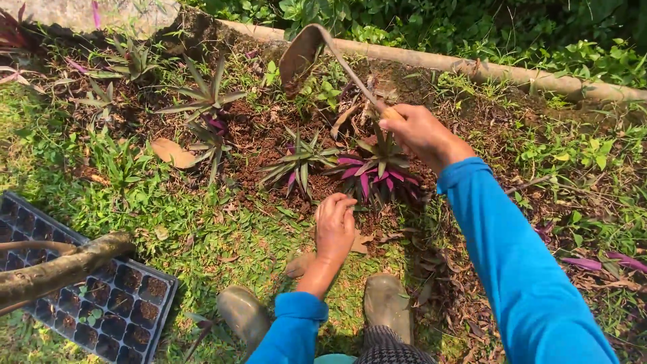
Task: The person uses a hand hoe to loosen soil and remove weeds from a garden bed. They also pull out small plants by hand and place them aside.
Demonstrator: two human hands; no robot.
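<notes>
Hoe: a small hand hoe (317, 57), one only, raised in the upper middle of the frame, blade curved and tipped down toward the soil so its edge can bite.
Right hand: my right hand (419, 131) is wrapped tight round the wooden handle's end, just right of centre, arm in a blue sleeve.
Left hand: my left hand (335, 226) has its fingers curled loosely, holding nothing I can see, low over the soil at the bed's near edge, close to the purple plant.
Plants: one purple-and-green plant (374, 172) under the hoe handle, one greener one (300, 165) beside it, and about four more of the same kind toward the upper left.
Boots: two muddy boots (387, 303), planted at the bottom centre, facing the bed.
Tray: one black seedling tray (131, 296), lower left, set on the grass within reach; a branch (64, 266) crosses it.
Border: a pale curb (472, 67) runs behind the bed.
</notes>
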